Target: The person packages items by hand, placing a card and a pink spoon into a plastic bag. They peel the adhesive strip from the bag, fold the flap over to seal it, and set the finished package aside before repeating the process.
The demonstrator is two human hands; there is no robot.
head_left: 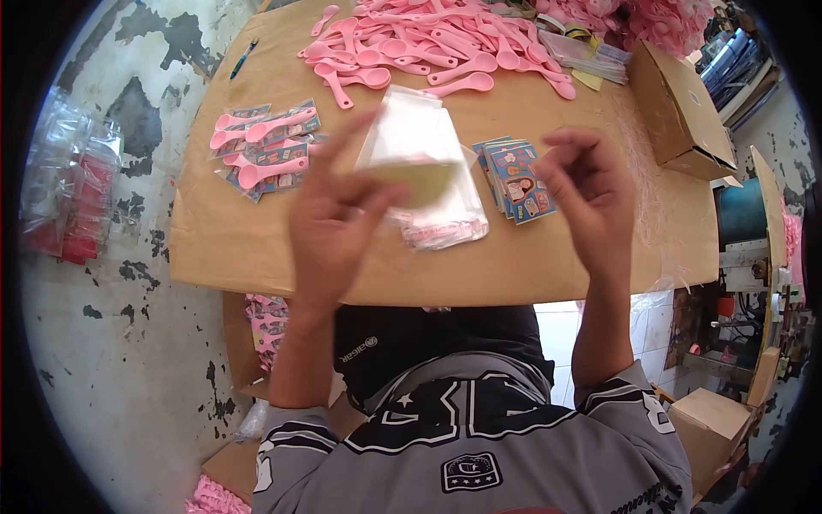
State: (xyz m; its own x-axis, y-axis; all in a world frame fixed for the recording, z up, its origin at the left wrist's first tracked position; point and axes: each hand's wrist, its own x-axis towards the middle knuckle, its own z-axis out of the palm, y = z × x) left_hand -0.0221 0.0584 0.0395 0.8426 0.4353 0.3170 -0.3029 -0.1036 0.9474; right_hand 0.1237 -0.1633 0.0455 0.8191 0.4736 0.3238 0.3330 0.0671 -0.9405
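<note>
My left hand (pixel 342 201) pinches a blurred yellow-green card (pixel 421 182) above a stack of clear plastic bags (pixel 415 128) at the middle of the table. On the right, my right hand (pixel 591 176) hovers beside a pile of blue printed cards (pixel 520 184), its fingers curled and apart with nothing visible between them. Packed sets, each a pink spoon (pixel 278 171) with a card in clear plastic, lie to the left of my left hand. A large heap of loose pink spoons (pixel 428 43) covers the far side.
A pen (pixel 244 58) lies at the far left of the brown-covered table (pixel 257 257). An open cardboard box (pixel 676 111) stands at the right edge, near pink bundles (pixel 659 21) and plastic packets (pixel 586 56). Bags of red items (pixel 90 193) hang on the left wall.
</note>
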